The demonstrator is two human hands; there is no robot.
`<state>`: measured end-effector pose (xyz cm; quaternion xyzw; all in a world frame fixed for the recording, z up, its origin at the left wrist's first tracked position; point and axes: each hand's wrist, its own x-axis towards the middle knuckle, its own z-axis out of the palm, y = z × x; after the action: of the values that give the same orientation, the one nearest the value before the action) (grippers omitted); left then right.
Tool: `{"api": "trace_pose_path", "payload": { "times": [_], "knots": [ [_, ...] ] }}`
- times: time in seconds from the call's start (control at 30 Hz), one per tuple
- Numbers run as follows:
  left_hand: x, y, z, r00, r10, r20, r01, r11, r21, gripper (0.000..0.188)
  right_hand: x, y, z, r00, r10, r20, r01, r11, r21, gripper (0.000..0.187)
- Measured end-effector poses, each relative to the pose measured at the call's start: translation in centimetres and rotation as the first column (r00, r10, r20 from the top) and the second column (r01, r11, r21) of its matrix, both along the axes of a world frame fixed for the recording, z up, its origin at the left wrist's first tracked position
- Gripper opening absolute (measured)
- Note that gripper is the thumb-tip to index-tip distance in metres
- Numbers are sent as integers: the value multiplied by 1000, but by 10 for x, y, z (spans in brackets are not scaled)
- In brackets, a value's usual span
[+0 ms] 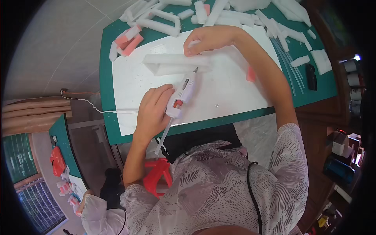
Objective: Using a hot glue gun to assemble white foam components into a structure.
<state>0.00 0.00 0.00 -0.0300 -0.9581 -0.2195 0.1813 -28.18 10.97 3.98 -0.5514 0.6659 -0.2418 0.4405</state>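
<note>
My left hand (153,107) is wrapped round a white hot glue gun (183,94), its dark nozzle pointing up and away from me. A long translucent glue stick (164,135) sticks out of the gun's back end. The nozzle tip is right at the near edge of a white foam piece (168,59), a folded or angled strip, blurred at its right end. My right hand (211,40) reaches over from the right, its fingers curled and pinching the far edge of this foam piece. The fingertips are partly hidden behind the hand.
White foam strips and frames (164,23) heap along the far edge, with pink-and-white blocks (127,41) at left. Clear glue sticks (290,64) and a black object (311,76) lie right. A white cord (113,111) trails left. A red stool (156,178) stands below; another person (100,213) sits lower left.
</note>
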Motion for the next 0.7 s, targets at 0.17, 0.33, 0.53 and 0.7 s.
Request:
{"api": "trace_pose_path", "payload": {
  "times": [0.17, 0.33, 0.53, 0.7],
  "knots": [
    [-1, 4, -3, 1000, -13, -16, 12, 997, -75, 45, 3, 0, 0, 999, -14, 43, 15, 1000, -4, 40],
    [1, 8, -5, 1000, -12, 25, 15, 994, -111, 44, -5, -5, -17, 992, -16, 128, 12, 999, 30, 41],
    [3, 7, -6, 999, -14, 48, 20, 992, -128, 44, 1, -7, -31, 960, -63, 274, 42, 996, 82, 49],
    [4, 6, -5, 999, -15, 47, 20, 992, -123, 45, 10, -8, -27, 913, -158, 375, 115, 984, 135, 49]
  ]
}}
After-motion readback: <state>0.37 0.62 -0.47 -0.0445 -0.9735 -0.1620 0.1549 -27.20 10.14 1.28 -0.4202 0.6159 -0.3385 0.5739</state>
